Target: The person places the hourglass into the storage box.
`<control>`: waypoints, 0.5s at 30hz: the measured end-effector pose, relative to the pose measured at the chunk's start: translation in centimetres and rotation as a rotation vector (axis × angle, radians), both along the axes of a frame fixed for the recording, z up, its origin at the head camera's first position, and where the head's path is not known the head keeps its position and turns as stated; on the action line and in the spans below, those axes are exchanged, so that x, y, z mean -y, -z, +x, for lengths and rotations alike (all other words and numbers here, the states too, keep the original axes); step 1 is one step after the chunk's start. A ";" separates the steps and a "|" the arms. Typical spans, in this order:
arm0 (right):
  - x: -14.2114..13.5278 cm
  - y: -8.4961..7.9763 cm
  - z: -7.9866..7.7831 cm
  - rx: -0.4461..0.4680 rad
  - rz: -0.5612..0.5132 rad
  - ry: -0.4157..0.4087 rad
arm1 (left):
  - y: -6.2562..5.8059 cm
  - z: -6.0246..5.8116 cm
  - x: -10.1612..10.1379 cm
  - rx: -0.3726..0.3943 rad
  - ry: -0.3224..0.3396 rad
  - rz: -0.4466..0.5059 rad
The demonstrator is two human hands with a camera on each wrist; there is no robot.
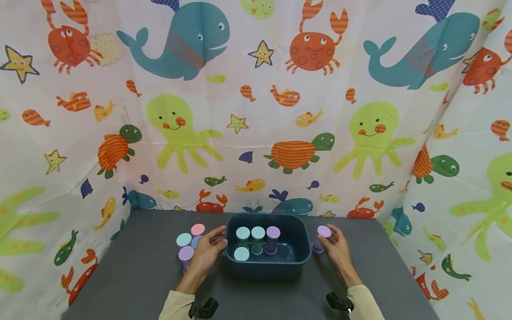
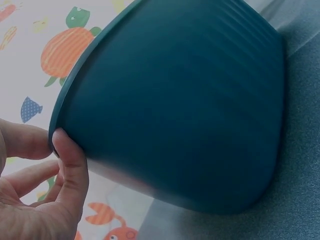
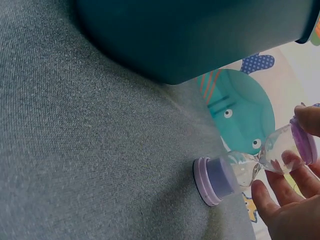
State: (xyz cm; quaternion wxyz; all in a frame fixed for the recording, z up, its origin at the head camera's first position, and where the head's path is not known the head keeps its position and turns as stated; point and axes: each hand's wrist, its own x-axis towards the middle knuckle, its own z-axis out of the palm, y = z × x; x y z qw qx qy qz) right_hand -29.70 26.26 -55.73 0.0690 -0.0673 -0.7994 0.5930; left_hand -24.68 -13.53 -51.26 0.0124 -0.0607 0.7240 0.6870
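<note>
Right, the purple-capped sand timer [image 3: 247, 169] is just outside the dark blue bin [image 1: 266, 270], by its right end, leaning slightly, sand pooled in the lower bulb; whether its base bears on the grey cloth [image 1: 152, 266] is hard to call. The right hand [image 1: 338, 246] has it pinched up near the top cap, thumb and fingers around it. Over at the bin's left end, the left hand [image 1: 208, 249] grips the rim between thumb and finger. Inside, four timers: a back row of two mint caps [image 1: 242, 233] and a purple cap [image 1: 273, 232], plus a front mint cap [image 1: 241, 254] toward the left. Out on the cloth beside the left hand there's a cluster: pink cap [image 1: 198, 229], pale mint cap [image 1: 184, 239], blue cap [image 1: 195, 241], lilac cap [image 1: 186, 253], and the hand may hide more. Partway along, I'd judge: four in, the pinched one and that cluster not yet. Behind it all, a sea-creature curtain [image 1: 256, 146].
</note>
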 end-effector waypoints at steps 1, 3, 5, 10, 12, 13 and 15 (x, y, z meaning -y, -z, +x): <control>0.0 0.0 0.0 0.003 0.004 0.005 | 0.1 0.0 0.0 -0.003 0.004 0.001; 0.0 -0.1 0.0 0.014 0.009 0.010 | 0.1 0.0 -0.1 -0.010 0.009 0.003; 0.0 -0.2 0.0 0.019 -0.001 0.003 | 0.1 0.0 -0.1 -0.010 0.008 0.004; -0.2 -0.3 -0.2 0.035 -0.005 0.001 | 0.0 0.0 -0.1 -0.006 0.003 0.011; -0.2 -0.3 -0.2 0.036 0.014 0.008 | -0.1 0.0 -0.1 -0.004 0.003 0.015; -0.2 -0.3 -0.2 0.035 0.021 0.011 | -0.1 0.0 -0.1 -0.004 0.005 0.018; -0.2 -0.2 0.0 0.027 0.031 0.014 | -0.1 0.1 -0.1 -0.006 0.007 0.019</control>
